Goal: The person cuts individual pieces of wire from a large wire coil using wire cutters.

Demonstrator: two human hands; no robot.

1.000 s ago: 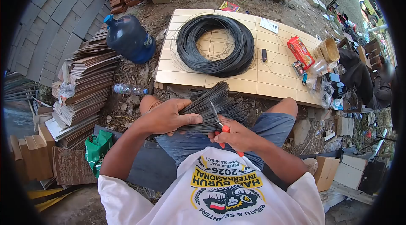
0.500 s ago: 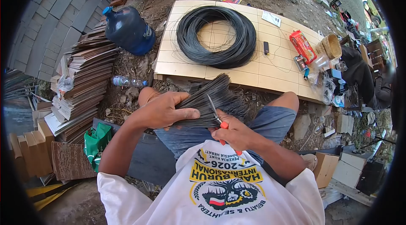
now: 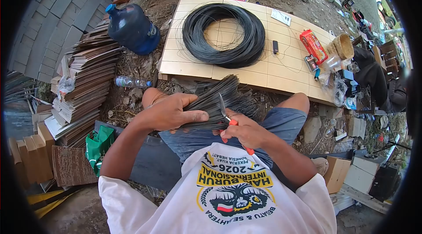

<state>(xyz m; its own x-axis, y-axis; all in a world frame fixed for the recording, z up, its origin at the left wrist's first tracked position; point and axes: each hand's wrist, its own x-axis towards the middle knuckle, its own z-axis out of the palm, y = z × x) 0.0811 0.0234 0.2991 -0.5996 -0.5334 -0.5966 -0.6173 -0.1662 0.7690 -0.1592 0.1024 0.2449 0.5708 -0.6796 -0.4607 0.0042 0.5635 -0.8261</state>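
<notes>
A bundle of short dark wire lengths (image 3: 222, 102) is held over the lap, just below the centre of the view. It is gripped by the left hand (image 3: 169, 113), which is closed around its 9 o'clock end, the thumb laid along the near side and the fingers wrapped over the top. From that grip the lengths are fanned out toward 1 o'clock, where their free ends are spread above the blue shorts (image 3: 281, 124).

At 3 o'clock of the left hand, a pair of red-handled cutters (image 3: 228, 119) is clasped in the right hand (image 3: 246, 132). The hand is curled shut over the handles, and the grey blades are pointed toward 12 o'clock, set against the bundle near its middle. Whether the blades are parted cannot be told.

Toward 12 o'clock, beyond the knees, a pale gridded board (image 3: 281, 76) is laid on the ground. A large coil of black wire (image 3: 223, 35) is rested on its 9 o'clock half. At 3 o'clock of the coil a small black object (image 3: 275, 47) is seen, and farther that way a red packet (image 3: 313, 46) and a woven basket (image 3: 343, 46). A white slip (image 3: 281, 16) is placed at the board's far edge.

At 10 o'clock of the board a dark blue water jug (image 3: 132, 29) is stood. Below it a clear plastic bottle (image 3: 131, 83) is laid on its side. At 9 o'clock of the view, stacks of flat tiles (image 3: 88, 80) are piled, with a green bag (image 3: 97, 146) at 6 o'clock of them.
</notes>
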